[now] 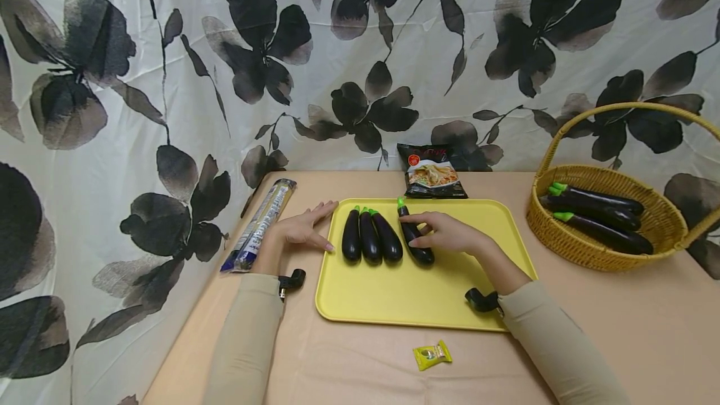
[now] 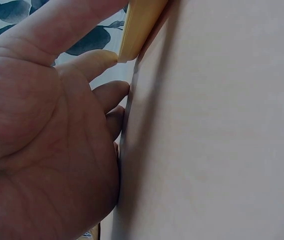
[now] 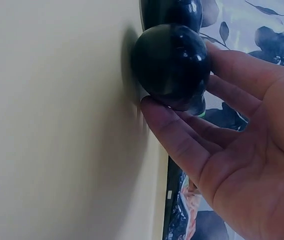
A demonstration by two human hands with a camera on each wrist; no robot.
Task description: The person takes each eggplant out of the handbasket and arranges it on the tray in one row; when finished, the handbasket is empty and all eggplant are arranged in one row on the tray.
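Pinching a long, glossy-black eggplant (image 1: 422, 255) mid-frame, my right hand (image 1: 445, 232) curved; my outstretched left hand (image 1: 300, 229) touched a flat yellow tray (image 1: 388, 295).

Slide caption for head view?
Right hand holds an eggplant beside three others on a yellow tray; left hand at its edge.

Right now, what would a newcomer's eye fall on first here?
Probably the bright yellow tray in mid-view, with three eggplants side by side on it and the right hand holding a fourth eggplant just to their right. Next, perhaps, the tall-handled wicker basket at the far right, with more eggplants inside.
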